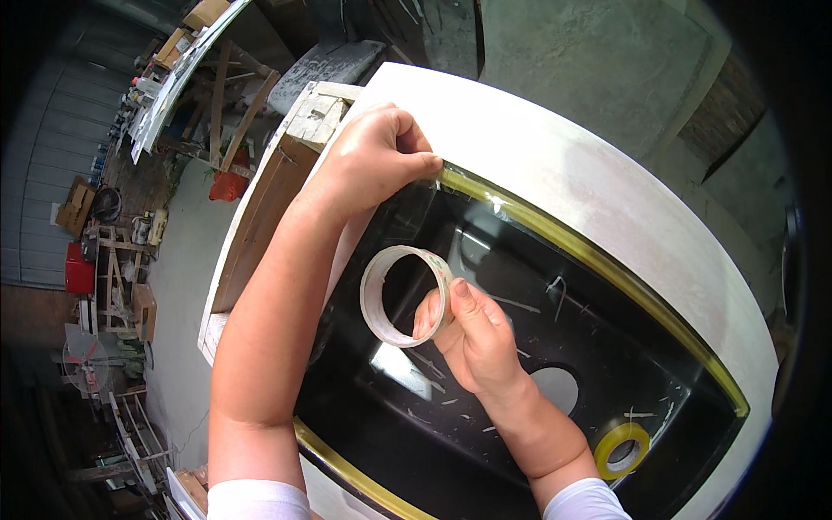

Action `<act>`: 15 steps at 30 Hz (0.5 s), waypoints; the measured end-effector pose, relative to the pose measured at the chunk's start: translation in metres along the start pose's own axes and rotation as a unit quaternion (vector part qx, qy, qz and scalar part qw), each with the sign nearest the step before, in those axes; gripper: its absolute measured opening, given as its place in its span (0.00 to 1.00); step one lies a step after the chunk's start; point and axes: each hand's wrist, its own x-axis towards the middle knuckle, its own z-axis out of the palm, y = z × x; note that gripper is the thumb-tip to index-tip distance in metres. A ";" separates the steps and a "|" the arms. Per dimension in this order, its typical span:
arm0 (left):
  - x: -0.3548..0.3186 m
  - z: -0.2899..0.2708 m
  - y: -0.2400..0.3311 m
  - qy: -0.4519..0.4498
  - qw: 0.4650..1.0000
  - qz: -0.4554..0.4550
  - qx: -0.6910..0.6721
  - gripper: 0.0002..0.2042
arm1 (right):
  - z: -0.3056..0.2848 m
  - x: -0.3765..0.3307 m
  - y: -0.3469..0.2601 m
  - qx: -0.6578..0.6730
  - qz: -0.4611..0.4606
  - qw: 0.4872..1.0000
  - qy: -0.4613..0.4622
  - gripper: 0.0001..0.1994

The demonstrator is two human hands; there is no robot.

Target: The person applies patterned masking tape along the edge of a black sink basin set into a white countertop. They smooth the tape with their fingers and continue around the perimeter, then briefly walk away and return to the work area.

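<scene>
My right hand [475, 340] grips a nearly used-up roll of clear tape [373, 310], fingers inside its wide cardboard core and thumb on the outer side. The roll is tilted above a black sink basin [624, 334] set in a white countertop [555, 121]. At the basin's far left corner my left hand [374, 160] is closed in a pinch, thumb tip against the end of a yellow tape strip [563, 234] along the far rim. Whatever lies between those fingertips is too small to tell. More yellow tape [347, 472] runs along the near rim.
Inside the basin are a yellow tape roll [622, 451] at the right, a round drain hole [556, 390] and scattered light scraps. A wooden frame [260, 217] borders the countertop's left. Beyond it are a dusty chair [325, 74], a red bag [228, 185] and cluttered shelving.
</scene>
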 end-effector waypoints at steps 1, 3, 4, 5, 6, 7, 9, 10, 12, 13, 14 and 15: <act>0.000 0.001 0.000 0.003 1.000 0.002 0.003 0.08 | 0.001 0.001 -0.002 0.018 0.008 1.000 0.000 0.21; -0.001 0.001 -0.001 0.014 1.000 0.015 0.023 0.09 | 0.001 0.001 -0.003 0.050 0.030 0.998 -0.007 0.21; -0.002 0.001 -0.003 0.023 0.999 0.025 0.038 0.09 | 0.000 0.000 -0.002 0.063 0.045 0.997 -0.013 0.21; -0.001 0.002 -0.004 0.031 0.998 0.038 0.050 0.09 | -0.002 -0.001 -0.001 0.075 0.058 0.995 -0.018 0.21; -0.001 0.004 -0.004 0.033 0.997 0.038 0.052 0.09 | -0.002 -0.007 0.004 0.059 0.099 0.993 -0.039 0.21; -0.001 0.005 -0.003 0.034 0.997 0.038 0.054 0.09 | 0.007 -0.016 0.013 0.052 0.152 0.987 -0.006 0.20; -0.002 0.005 -0.004 0.033 0.997 0.037 0.054 0.10 | 0.011 -0.019 0.019 0.056 0.145 0.987 -0.039 0.20; -0.002 0.005 -0.004 0.030 0.998 0.036 0.050 0.10 | 0.013 -0.020 0.016 0.050 0.127 0.991 -0.004 0.21; -0.002 0.002 -0.004 0.019 0.999 0.016 0.028 0.10 | 0.014 -0.016 0.006 0.023 0.085 0.996 -0.008 0.23; -0.002 0.000 -0.003 0.009 1.000 -0.002 0.008 0.10 | 0.015 -0.016 0.001 0.017 0.081 0.997 0.003 0.24; -0.002 0.000 0.000 -0.001 1.000 -0.018 -0.014 0.11 | 0.013 -0.016 -0.001 0.003 0.063 0.998 0.006 0.24; -0.002 0.000 0.002 -0.005 1.000 -0.008 -0.014 0.10 | 0.013 -0.017 -0.004 -0.004 0.060 0.998 0.015 0.24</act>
